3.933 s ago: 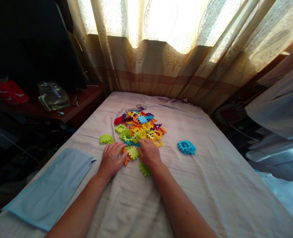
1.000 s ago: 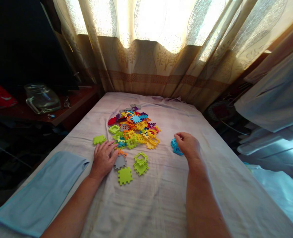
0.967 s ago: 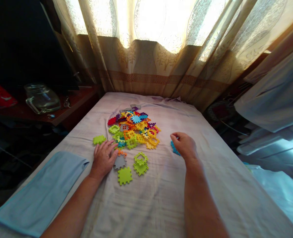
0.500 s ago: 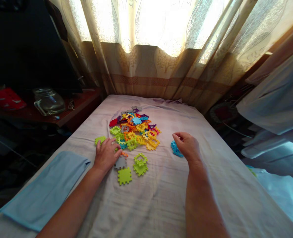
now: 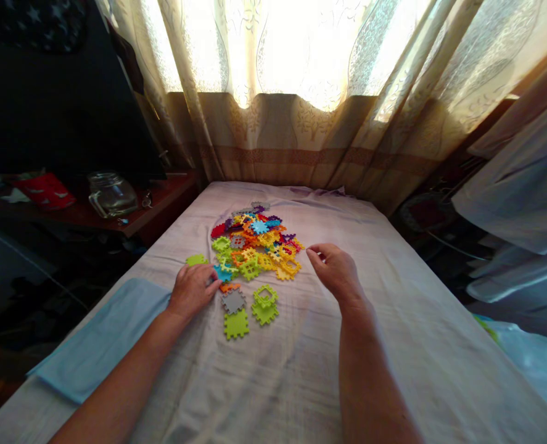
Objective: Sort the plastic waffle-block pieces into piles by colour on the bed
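A heap of colourful notched plastic pieces (image 5: 266,242) lies on the bed sheet. At its near left side, my left hand (image 5: 193,290) pinches the edge of a blue piece (image 5: 222,274). A grey piece (image 5: 233,301), a flat green piece (image 5: 236,324) and two overlapping green pieces (image 5: 264,304) lie nearer to me. Right of the heap is my right hand (image 5: 334,271), thumb and index finger together; whatever may be between them cannot be made out. The blue pieces there are hidden now.
A folded light blue cloth (image 5: 106,339) lies at the left edge of the sheet (image 5: 273,388). Beyond it, a dark red table (image 5: 162,200) bears a glass jar (image 5: 112,195) and a red container (image 5: 46,190). Curtains (image 5: 301,135) hang behind; clothes hang at right.
My right hand has moved left towards the heap. The blue piece at my left fingers has shifted left, and that hand has drawn back, baring the grey piece. The view has tilted slightly.
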`<move>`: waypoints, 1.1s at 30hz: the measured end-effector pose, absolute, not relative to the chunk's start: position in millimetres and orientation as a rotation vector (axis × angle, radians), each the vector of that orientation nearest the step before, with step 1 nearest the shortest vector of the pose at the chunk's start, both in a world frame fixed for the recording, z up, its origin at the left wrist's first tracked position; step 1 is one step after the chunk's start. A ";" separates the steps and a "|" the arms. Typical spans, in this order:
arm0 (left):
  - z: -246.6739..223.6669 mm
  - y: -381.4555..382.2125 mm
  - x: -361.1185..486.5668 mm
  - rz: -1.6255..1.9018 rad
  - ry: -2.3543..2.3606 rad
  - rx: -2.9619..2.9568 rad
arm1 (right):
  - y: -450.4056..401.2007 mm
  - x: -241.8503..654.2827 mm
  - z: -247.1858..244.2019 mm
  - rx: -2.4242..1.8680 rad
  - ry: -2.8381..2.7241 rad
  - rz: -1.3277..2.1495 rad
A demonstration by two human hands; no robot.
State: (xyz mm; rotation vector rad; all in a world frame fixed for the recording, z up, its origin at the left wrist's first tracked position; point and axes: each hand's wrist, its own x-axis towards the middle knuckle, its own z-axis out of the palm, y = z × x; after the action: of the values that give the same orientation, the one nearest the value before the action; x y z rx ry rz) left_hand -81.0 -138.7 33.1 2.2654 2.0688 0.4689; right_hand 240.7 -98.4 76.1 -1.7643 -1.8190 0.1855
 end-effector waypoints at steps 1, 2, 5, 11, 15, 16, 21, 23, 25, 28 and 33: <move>34.5 -139.9 -84.8 0.467 2.071 2.270 | -99.7 236.3 78.2 -1.753 -1.850 0.195; 36.6 -141.0 -89.0 0.449 2.073 2.264 | -101.2 231.0 80.4 -1.740 -1.886 0.204; 45.2 -143.3 -102.6 0.329 2.054 2.186 | -108.1 208.7 85.8 -1.703 -2.029 0.219; 62.2 -148.4 -118.0 0.384 1.963 2.021 | -129.7 149.8 83.4 -1.499 -2.335 0.347; 67.1 -155.4 -108.0 0.520 1.761 2.023 | -142.6 121.4 74.5 -1.323 -2.397 0.401; 67.6 -156.9 -103.6 0.543 1.708 2.025 | -144.6 116.7 72.3 -1.280 -2.419 0.417; 63.6 -155.8 -81.4 0.641 1.531 1.988 | -140.8 114.8 71.3 -1.297 -2.449 0.571; 56.0 -154.4 -73.4 0.700 1.511 1.960 | -132.5 131.1 76.2 -1.338 -2.380 0.605; 43.4 -156.1 -65.2 0.727 1.508 2.040 | -122.7 161.0 81.9 -1.423 -2.241 0.617; 17.9 -163.8 -53.3 0.622 1.498 2.341 | -111.1 225.7 85.9 -1.640 -1.987 0.611; -12.8 -164.3 -44.8 0.450 1.619 2.540 | -106.2 318.4 70.2 -1.956 -1.737 0.599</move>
State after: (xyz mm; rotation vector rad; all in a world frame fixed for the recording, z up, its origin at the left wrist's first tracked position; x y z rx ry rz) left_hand -44.8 -164.3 -12.8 2.5403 1.6190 0.4504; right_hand 318.4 -106.2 70.2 -1.9564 -1.7370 0.5989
